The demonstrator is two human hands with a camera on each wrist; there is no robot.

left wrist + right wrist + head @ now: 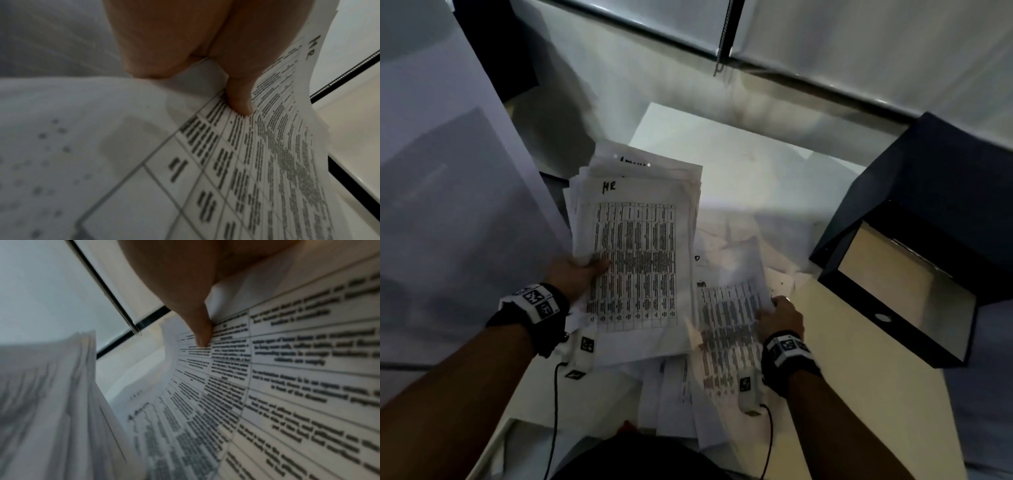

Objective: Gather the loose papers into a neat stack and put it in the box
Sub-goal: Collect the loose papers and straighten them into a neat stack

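Left hand [571, 274] pinches an uneven stack of white printed papers [635, 246]; right hand [779, 317] pinches a loose printed sheet [729, 308] beside it.

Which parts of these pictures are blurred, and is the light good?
Head view: dim; the sheet in the right hand is motion-smeared, the left hand's paper stack sharper. Left wrist view: near print blurred. Right wrist view: left paper edges smeared.
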